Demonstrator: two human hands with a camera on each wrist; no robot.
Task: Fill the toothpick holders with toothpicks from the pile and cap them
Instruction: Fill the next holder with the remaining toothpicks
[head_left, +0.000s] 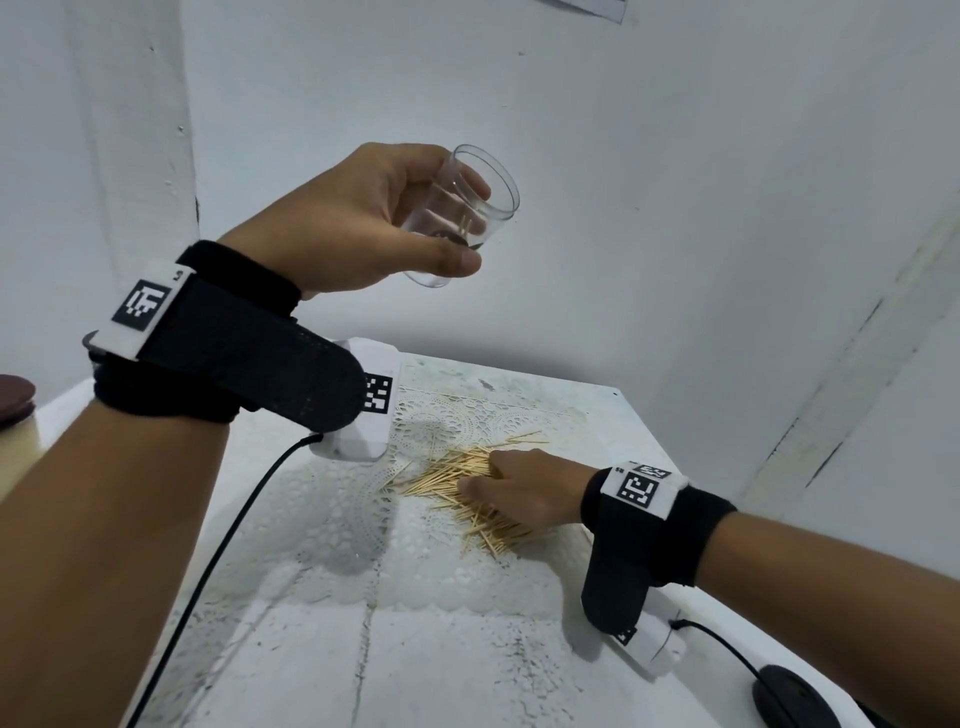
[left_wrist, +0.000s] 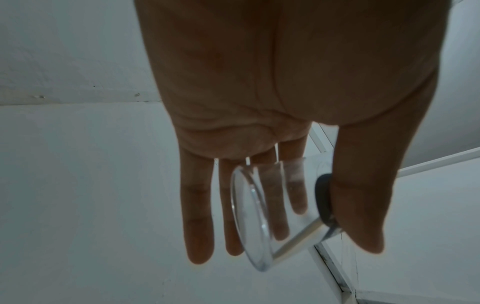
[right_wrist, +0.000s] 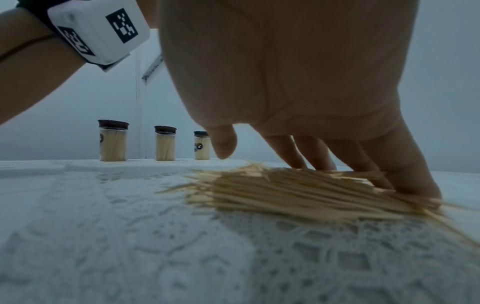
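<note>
Wooden toothpicks (head_left: 478, 493) mid-bench lie under the right hand (head_left: 530, 488), fingers spread and pressing, likely to scatter them, while beyond, the left hand (head_left: 363, 218) pinches a tilted holder (head_left: 467, 218) that could spill

We look along our left hand (left_wrist: 272, 86) from the wrist, palm in shadow against pale walls. Between the fingers (left_wrist: 198, 216) on one side and the thumb (left_wrist: 363, 205) on the other we hold a clear toothpick holder (left_wrist: 262, 230), tipped on its side. Its round open rim faces the fingers, and its dark base presses against the thumb. The middle fingers show through the clear wall. We cannot tell whether any toothpicks lie inside. White frame strips cross the wall behind.
</note>
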